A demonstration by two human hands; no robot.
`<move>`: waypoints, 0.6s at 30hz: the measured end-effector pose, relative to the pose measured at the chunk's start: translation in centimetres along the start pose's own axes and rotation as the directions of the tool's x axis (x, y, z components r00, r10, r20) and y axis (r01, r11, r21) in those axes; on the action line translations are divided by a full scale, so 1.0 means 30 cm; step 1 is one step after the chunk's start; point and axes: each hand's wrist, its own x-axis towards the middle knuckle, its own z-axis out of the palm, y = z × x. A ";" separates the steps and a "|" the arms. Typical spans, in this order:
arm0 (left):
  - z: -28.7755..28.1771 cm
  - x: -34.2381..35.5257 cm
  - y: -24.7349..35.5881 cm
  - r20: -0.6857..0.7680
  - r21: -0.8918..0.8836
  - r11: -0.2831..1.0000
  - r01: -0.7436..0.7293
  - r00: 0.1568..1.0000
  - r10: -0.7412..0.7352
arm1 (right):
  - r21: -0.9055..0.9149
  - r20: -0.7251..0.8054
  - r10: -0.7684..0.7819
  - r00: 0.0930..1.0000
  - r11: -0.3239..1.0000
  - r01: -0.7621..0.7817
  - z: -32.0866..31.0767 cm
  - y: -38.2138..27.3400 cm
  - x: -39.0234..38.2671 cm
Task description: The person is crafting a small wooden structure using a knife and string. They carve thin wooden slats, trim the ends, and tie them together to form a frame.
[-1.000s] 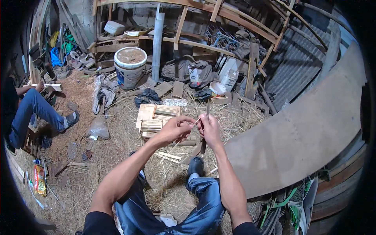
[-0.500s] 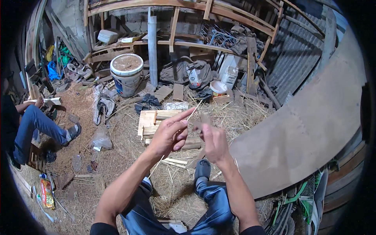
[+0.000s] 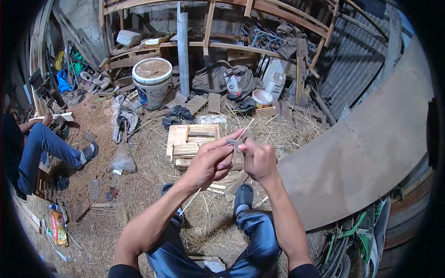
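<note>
My left hand (image 3: 211, 162) is closed around a thin pale wooden stick (image 3: 247, 128). The stick slants up past my fingertips, and its lower end shows below the hand. Facing it, my right hand (image 3: 260, 161) is closed on a small knife, whose handle the fingers hide. The knife's grey blade (image 3: 234, 142) lies against or very near the stick at my left fingertips. Beyond my hands, a light wooden block or board (image 3: 176, 135) sits on the straw with bundled thin sticks (image 3: 184, 150) beside it. A few split strips (image 3: 216, 187) lie nearer, between my feet.
Leftward, a person in jeans (image 3: 48, 146) sits holding a piece of wood (image 3: 63, 117). A white bucket (image 3: 152, 83) stands before a grey post (image 3: 183, 60). A large brown sheet (image 3: 357, 153) leans in from the right. Straw (image 3: 143, 190) covers the ground.
Both hands have shifted slightly right. The right hand has tilted, so the blade, blurred and upright before, now lies across the stick by the left fingertips.
</note>
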 end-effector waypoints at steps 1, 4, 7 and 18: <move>-0.001 0.005 -0.004 0.008 -0.012 1.000 -0.005 1.000 0.005 | -0.022 -0.014 0.015 1.000 1.000 -0.015 0.003 0.014 -0.003; 0.002 0.001 -0.011 -0.049 0.028 1.000 0.011 0.999 -0.010 | -0.024 0.018 0.138 0.990 0.990 -0.138 -0.011 0.031 -0.009; -0.006 -0.005 -0.020 -0.014 0.083 0.996 0.028 1.000 -0.027 | -0.005 -0.001 0.063 0.998 0.998 -0.063 0.000 0.017 -0.027; 0.013 -0.015 -0.015 0.014 0.106 0.992 0.071 0.997 -0.073 | 0.030 0.015 0.154 0.988 0.988 -0.155 -0.023 0.058 -0.016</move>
